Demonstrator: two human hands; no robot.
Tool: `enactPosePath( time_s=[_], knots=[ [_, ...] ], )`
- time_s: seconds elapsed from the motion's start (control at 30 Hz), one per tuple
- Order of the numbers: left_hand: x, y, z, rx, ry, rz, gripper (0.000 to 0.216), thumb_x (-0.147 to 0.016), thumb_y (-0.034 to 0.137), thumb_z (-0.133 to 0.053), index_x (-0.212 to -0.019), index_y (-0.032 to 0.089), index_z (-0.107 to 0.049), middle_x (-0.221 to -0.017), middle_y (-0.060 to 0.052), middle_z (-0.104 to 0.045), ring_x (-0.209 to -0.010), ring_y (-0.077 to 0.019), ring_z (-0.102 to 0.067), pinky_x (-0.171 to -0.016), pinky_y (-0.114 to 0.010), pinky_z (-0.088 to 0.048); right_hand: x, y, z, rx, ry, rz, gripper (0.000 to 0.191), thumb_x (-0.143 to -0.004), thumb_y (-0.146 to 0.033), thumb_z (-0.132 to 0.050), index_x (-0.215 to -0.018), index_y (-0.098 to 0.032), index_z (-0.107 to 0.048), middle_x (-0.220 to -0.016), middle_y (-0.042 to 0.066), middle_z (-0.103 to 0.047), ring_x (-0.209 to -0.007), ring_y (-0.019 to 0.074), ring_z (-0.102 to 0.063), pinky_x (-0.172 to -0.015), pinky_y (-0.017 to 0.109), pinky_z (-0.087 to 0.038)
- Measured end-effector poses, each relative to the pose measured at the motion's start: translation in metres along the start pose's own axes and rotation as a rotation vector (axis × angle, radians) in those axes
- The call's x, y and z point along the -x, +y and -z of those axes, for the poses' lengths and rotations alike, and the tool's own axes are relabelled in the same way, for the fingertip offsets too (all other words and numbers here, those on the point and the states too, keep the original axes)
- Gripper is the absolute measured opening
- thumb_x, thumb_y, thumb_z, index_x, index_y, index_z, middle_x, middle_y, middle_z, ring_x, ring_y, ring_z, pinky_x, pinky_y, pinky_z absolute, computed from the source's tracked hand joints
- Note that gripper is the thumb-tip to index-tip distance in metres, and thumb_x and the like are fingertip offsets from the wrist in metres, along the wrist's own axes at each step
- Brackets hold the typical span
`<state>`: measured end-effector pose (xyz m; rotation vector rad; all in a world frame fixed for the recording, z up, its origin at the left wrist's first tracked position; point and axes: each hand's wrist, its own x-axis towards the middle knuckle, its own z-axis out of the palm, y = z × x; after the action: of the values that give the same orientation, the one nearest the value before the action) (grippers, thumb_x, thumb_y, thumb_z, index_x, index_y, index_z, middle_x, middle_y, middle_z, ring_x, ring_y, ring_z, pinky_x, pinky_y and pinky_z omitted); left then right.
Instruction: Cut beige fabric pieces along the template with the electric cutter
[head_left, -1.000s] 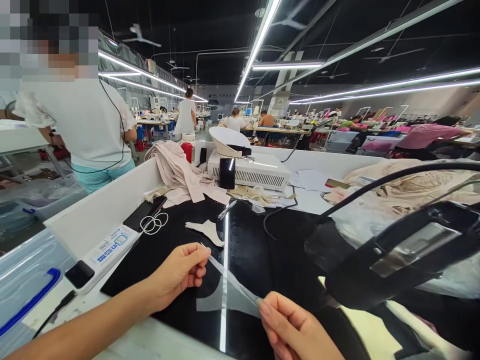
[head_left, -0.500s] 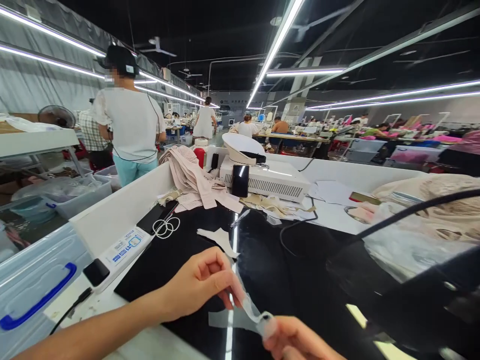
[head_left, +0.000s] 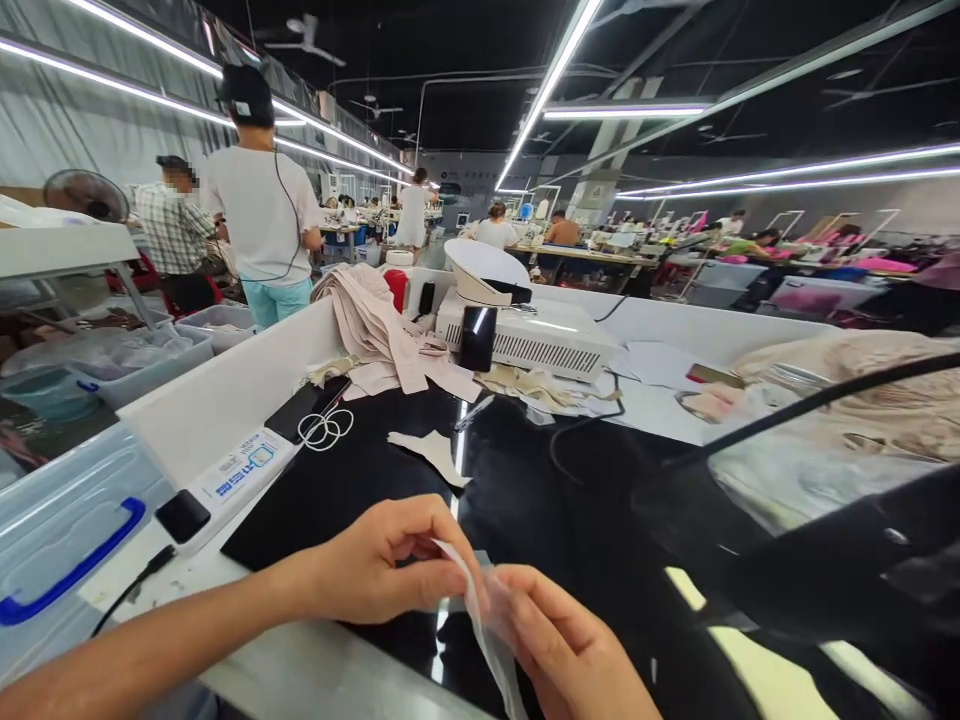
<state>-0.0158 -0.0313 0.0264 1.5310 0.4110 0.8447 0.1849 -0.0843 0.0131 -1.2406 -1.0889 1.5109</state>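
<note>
Over the near edge of a glossy black work surface (head_left: 337, 500), my left hand (head_left: 390, 560) pinches a thin, translucent white strip (head_left: 495, 650) between thumb and fingers. Close by on the right, my right hand (head_left: 566, 640) also has its thumb and fingers closed on the strip. Its lower end hangs down between the hands; whether it is film or thin fabric I cannot tell. Beyond my fingers a small pale cut piece (head_left: 431, 452) with pointed ends lies flat on the black surface.
A white vented box (head_left: 525, 345) stands at the back, with a phone (head_left: 478, 338) leaning on it. Beige fabric pieces (head_left: 375, 330) are heaped beside it. A black machine part (head_left: 840, 520) blocks the right side. Several people work beyond, one in a white shirt (head_left: 259, 200).
My hands have come together, the right one moving up and left to the left hand. The strip, stretched between them before, now hangs downward. The view has shifted slightly.
</note>
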Motion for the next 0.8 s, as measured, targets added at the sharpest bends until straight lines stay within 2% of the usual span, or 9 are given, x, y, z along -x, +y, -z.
enactPosePath(
  time_s=[0.1, 0.23, 0.4, 0.47, 0.57, 0.67, 0.8],
  knots=[
    [0.004, -0.002, 0.001, -0.061, -0.023, -0.008, 0.021, -0.094, 0.039, -0.061, -0.09, 0.019, -0.062, -0.091, -0.009, -0.072, -0.088, -0.0209, -0.068, -0.084, -0.035, -0.052, 0.004, -0.003, -0.008, -0.04, 0.062, 0.031, 0.038, -0.074, -0.057, -0.077, -0.074, -0.021, -0.07, -0.07, 0.0, -0.061, -0.07, 0.0156, -0.055, -0.067, 0.023, -0.048],
    [0.004, 0.0, -0.002, -0.07, 0.004, 0.066, 0.029, -0.094, 0.044, -0.059, -0.085, 0.017, -0.065, -0.087, -0.009, -0.072, -0.086, -0.0211, -0.069, -0.084, -0.034, -0.053, 0.009, -0.005, -0.011, 0.057, 0.178, 0.154, 0.032, -0.081, -0.054, -0.072, -0.074, -0.022, -0.067, -0.069, -0.003, -0.057, -0.067, 0.0135, -0.05, -0.065, 0.021, -0.042],
    [-0.007, -0.004, -0.008, 0.081, 0.159, 0.223, 0.028, -0.088, 0.045, -0.066, -0.092, 0.018, -0.058, -0.089, -0.005, -0.068, -0.074, -0.017, -0.068, -0.062, -0.027, -0.055, 0.013, -0.009, -0.011, 0.223, 0.204, 0.205, 0.031, -0.086, -0.051, -0.065, -0.073, -0.023, -0.065, -0.062, -0.003, -0.056, -0.063, 0.0143, -0.05, -0.063, 0.023, -0.042],
    [-0.012, -0.006, -0.01, 0.118, 0.132, 0.286, 0.033, -0.084, 0.045, -0.07, -0.097, 0.018, -0.057, -0.09, -0.003, -0.066, -0.071, -0.0161, -0.068, -0.057, -0.025, -0.054, 0.013, -0.01, -0.011, 0.229, 0.193, 0.204, 0.03, -0.086, -0.05, -0.065, -0.073, -0.023, -0.065, -0.061, -0.003, -0.055, -0.062, 0.0143, -0.051, -0.063, 0.023, -0.043],
    [-0.015, -0.007, -0.015, 0.109, 0.057, 0.372, 0.031, -0.082, 0.042, -0.072, -0.092, 0.015, -0.06, -0.077, -0.001, -0.065, -0.064, -0.0132, -0.065, -0.059, -0.024, -0.053, 0.012, -0.01, -0.011, 0.225, 0.169, 0.195, 0.03, -0.087, -0.049, -0.064, -0.074, -0.022, -0.065, -0.061, -0.003, -0.055, -0.061, 0.014, -0.052, -0.063, 0.023, -0.044],
    [-0.015, -0.006, -0.02, 0.074, 0.082, 0.447, 0.024, -0.083, 0.036, -0.07, -0.083, 0.014, -0.061, -0.067, 0.0, -0.064, -0.055, -0.0105, -0.062, -0.056, -0.022, -0.05, 0.012, -0.007, -0.01, 0.224, 0.204, 0.198, 0.029, -0.089, -0.052, -0.061, -0.084, -0.023, -0.064, -0.064, -0.004, -0.056, -0.06, 0.0138, -0.053, -0.062, 0.024, -0.046],
    [-0.015, -0.008, -0.022, 0.024, 0.158, 0.462, 0.02, -0.085, 0.034, -0.067, -0.082, 0.015, -0.06, -0.063, 0.002, -0.064, -0.05, -0.009, -0.06, -0.051, -0.018, -0.046, 0.015, -0.001, -0.005, 0.188, 0.298, 0.248, 0.031, -0.089, -0.054, -0.061, -0.102, -0.027, -0.059, -0.071, -0.005, -0.06, -0.061, 0.0131, -0.056, -0.061, 0.023, -0.048]
  ],
)
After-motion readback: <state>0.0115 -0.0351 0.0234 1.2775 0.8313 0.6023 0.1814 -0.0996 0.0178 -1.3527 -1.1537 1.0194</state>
